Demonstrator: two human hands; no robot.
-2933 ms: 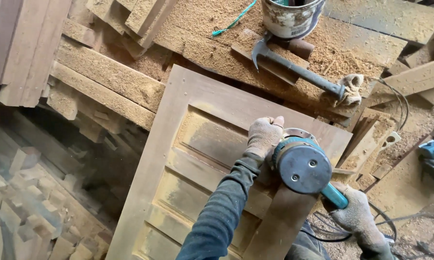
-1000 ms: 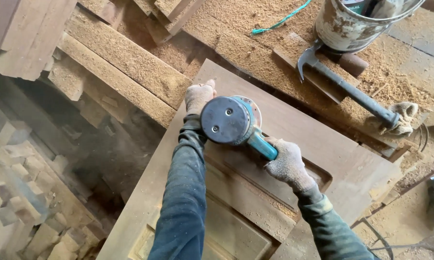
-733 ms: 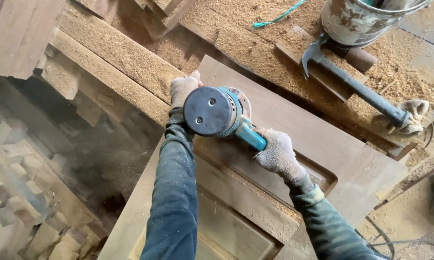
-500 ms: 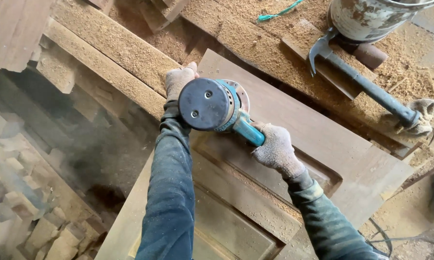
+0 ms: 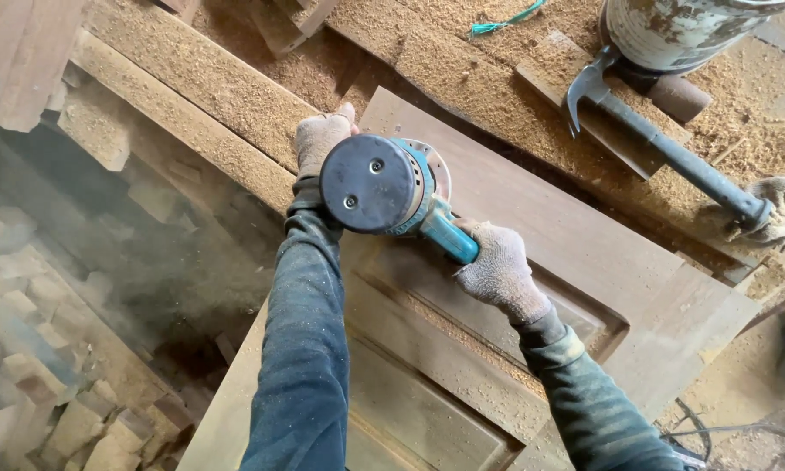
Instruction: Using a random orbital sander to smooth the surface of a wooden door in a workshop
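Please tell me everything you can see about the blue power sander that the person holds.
The sander is a handheld power tool with a teal-blue body, a round dark grey cap with two small screws, and a round disc underneath. It sits tilted at the upper corner of the wooden door panel. The gloved left hand holds its far side; the gloved right hand grips its teal handle. Its cord is not visible.

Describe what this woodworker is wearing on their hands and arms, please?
Both hands wear knitted work gloves in a pale beige-grey, speckled with dust: the left hand and the right hand. The left sleeve is dark blue cloth dotted with fine sawdust. The right sleeve is darker, greenish-grey, with a ribbed cuff at the wrist.
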